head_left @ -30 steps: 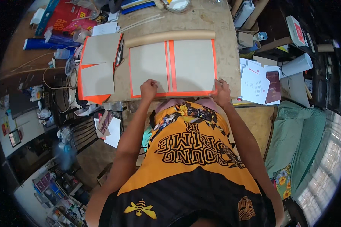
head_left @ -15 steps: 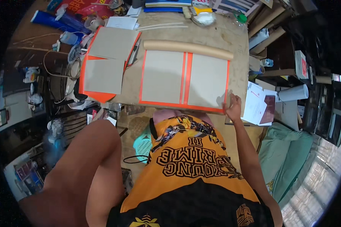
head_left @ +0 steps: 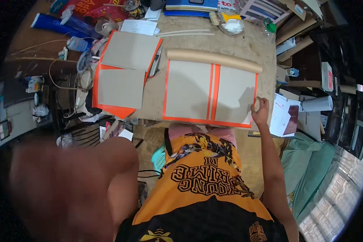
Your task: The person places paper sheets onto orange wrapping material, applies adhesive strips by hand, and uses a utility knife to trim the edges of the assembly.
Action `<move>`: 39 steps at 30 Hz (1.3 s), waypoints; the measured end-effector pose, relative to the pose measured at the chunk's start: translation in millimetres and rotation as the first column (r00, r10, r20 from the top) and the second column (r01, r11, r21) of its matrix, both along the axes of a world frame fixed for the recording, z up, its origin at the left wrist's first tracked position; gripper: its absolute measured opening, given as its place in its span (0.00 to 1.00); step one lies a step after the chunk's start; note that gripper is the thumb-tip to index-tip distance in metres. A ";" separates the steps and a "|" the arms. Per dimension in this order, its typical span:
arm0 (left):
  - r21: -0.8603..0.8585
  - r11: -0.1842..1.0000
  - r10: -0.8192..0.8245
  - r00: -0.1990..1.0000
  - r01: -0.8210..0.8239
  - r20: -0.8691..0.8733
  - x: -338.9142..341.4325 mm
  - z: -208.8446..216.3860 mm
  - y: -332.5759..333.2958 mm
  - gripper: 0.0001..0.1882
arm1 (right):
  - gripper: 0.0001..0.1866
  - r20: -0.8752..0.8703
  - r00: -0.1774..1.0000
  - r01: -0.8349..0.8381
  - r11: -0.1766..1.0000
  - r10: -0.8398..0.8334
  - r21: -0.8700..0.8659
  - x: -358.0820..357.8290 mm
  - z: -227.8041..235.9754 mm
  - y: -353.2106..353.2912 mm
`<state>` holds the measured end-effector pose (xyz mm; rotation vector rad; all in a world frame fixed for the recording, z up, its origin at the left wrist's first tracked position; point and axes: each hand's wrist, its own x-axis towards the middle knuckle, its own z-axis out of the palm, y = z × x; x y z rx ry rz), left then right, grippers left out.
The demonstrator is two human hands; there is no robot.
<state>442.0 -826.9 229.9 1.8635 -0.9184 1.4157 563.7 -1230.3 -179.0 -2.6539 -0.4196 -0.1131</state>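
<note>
An orange sheet lies on the table with two grey boards on it, the left grey board and the right grey board. Orange shows around them and in a double strip between. At the sheet's right edge is my right hand, fingers curled in and touching the border. A brown paper roll rests along the far edge of the boards. My left hand is raised close to the camera at lower left, heavily blurred; its fingers cannot be made out.
More grey boards on orange sheets stand at the table's left, with a cutter knife beside them. A bowl of white paste and a green-capped bottle are at the back right. White papers sit right of the table.
The whole view has shifted, the table moving right and slightly down in the picture. My left arm has come up, its hand now a blur at lower left. My right hand stays by the sheet's right edge.
</note>
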 end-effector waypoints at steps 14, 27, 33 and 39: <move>0.744 0.570 0.671 -0.326 -0.348 -0.666 126.4 -464.6 119.7 0.20 | 0.32 0.025 0.961 -0.259 0.929 0.275 -0.265 166.7 -21.9 14.5; 0.558 0.537 0.465 -0.330 -0.633 -0.822 123.8 -418.6 107.0 0.12 | 0.16 -0.292 0.944 -0.102 0.977 0.154 0.186 259.4 -66.9 1.2; 0.340 0.841 0.403 0.067 -0.421 -0.913 102.6 -412.1 35.3 0.11 | 0.07 0.014 0.969 -0.215 0.820 0.245 0.531 244.4 -80.5 5.3; 0.406 0.889 0.418 -0.016 0.211 -0.908 197.5 -383.2 -109.4 0.19 | 0.10 -0.096 0.988 -0.035 0.770 0.124 0.638 243.8 -82.6 2.5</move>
